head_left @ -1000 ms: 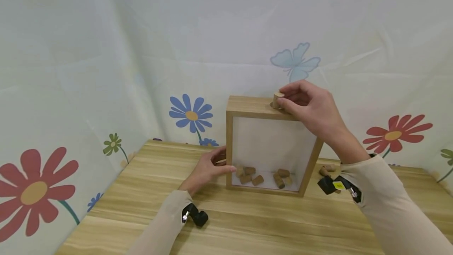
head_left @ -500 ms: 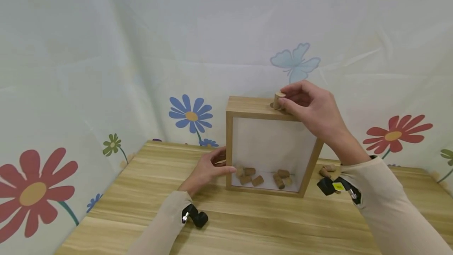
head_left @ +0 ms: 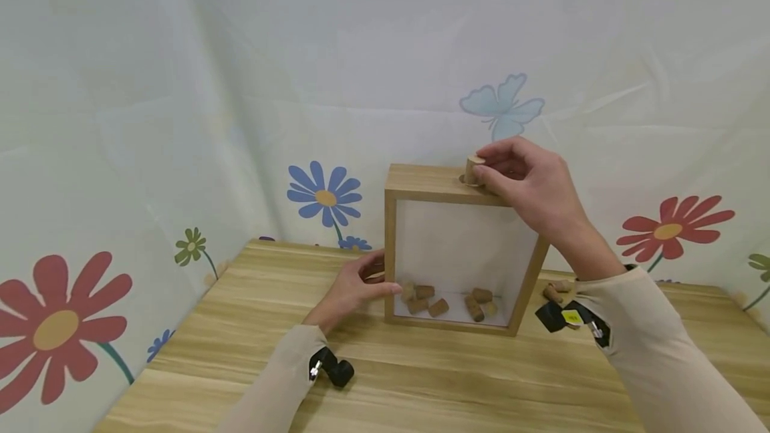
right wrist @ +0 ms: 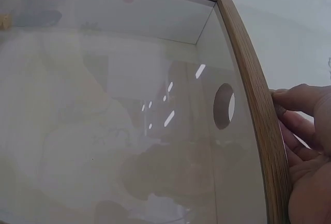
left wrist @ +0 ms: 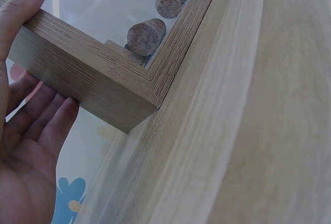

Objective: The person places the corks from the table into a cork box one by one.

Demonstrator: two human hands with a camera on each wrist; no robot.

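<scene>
A wooden shadow box frame (head_left: 390,252) with a clear front stands upright on the table. My left hand (head_left: 351,289) grips its left side; in the left wrist view the thumb lies on the front edge and the fingers against the outer side. Between thumb and fingers of my right hand (head_left: 535,186) a wine cork (head_left: 473,171) is pinched upright, right at the hole in the frame's top. The right wrist view shows that hole (right wrist: 224,106) from inside, with light through it. Several corks (head_left: 438,307) lie at the bottom behind the clear front.
More loose corks (head_left: 556,286) lie on the wooden table (head_left: 457,379) to the right of the frame, partly hidden by the right wrist camera (head_left: 556,316). A flower-printed cloth (head_left: 337,52) hangs behind the table.
Very little differs: the right wrist has shifted slightly left, while the cork stays pinched at the hole. The left hand and the frame hold still.
</scene>
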